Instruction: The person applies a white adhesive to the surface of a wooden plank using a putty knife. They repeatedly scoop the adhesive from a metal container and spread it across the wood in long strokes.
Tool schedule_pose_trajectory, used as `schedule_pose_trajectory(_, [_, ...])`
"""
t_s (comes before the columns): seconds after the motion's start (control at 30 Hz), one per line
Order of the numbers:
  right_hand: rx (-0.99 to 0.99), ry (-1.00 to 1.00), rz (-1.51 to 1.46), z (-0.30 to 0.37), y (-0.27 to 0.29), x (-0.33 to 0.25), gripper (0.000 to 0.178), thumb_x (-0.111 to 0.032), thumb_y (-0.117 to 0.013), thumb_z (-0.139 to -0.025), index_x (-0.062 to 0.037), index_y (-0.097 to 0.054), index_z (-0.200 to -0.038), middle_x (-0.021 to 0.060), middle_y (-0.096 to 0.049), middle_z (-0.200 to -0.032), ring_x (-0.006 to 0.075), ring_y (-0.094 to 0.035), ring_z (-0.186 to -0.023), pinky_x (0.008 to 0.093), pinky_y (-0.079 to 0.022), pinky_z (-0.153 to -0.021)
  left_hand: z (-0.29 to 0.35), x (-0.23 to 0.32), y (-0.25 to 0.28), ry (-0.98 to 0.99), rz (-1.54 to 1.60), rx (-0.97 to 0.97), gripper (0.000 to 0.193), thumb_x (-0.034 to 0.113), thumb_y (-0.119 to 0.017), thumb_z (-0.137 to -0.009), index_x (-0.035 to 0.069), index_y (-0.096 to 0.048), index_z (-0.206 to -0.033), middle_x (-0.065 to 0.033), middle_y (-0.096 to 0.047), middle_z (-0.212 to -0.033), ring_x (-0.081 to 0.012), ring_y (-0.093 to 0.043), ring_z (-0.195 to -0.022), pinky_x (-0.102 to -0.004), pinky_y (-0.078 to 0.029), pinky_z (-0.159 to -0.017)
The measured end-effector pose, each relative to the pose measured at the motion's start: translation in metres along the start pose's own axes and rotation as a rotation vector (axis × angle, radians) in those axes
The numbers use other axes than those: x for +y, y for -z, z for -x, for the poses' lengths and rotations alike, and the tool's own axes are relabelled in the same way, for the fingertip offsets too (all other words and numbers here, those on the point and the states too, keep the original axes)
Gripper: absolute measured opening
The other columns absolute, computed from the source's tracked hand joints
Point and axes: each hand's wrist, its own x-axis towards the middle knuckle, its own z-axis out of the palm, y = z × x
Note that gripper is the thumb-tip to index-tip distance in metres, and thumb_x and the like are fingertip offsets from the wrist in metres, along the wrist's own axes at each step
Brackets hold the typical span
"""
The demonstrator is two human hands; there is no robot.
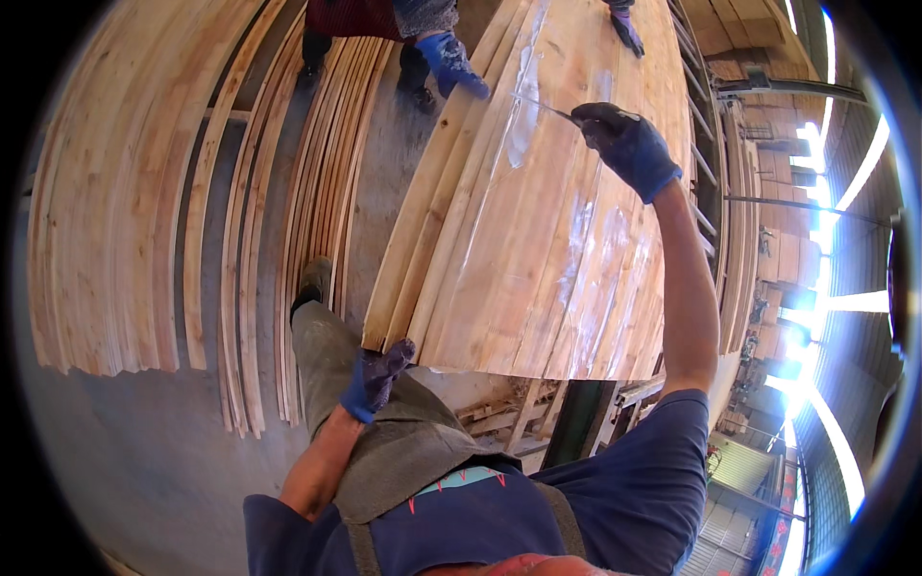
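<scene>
Right blue-and-black gloved hand [629,146] closed on thin grey tool [557,111], apparently spreading glossy whitish film [524,113] across pale-wood panel [509,288] ahead. Left blue-and-purple gloved hand [380,378] at strip ends [399,331], grip unclear. Further strokes call for steady blade contact.

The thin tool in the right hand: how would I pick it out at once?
Find the big wooden panel at the centre, then the person's right hand, gloved in blue and black, over it. The tool juts leftward from that hand, toward a whitish smear. It is far thinner and shorter than the boards nearby.
</scene>
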Motion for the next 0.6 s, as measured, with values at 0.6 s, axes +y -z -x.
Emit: schedule_pose_trajectory(0.6, [-0.06, 0.248, -0.007, 0.078, -0.005, -0.067, 0.026, -0.01, -0.07, -0.083, -0.0148, -0.07, -0.109, 0.0064, -0.071, -0.095, 0.0253, -0.069, -0.078, 0.0331, -0.056, -0.073, -0.001, 0.003, -0.017, -0.187, 0.111, 0.04, 0.014, 0.014, -0.069, -0.089, 0.006, -0.066, -0.101, 0.0041, -0.062, -0.077, -0.0047, -0.054, -0.061, -0.0197, -0.039, -0.05])
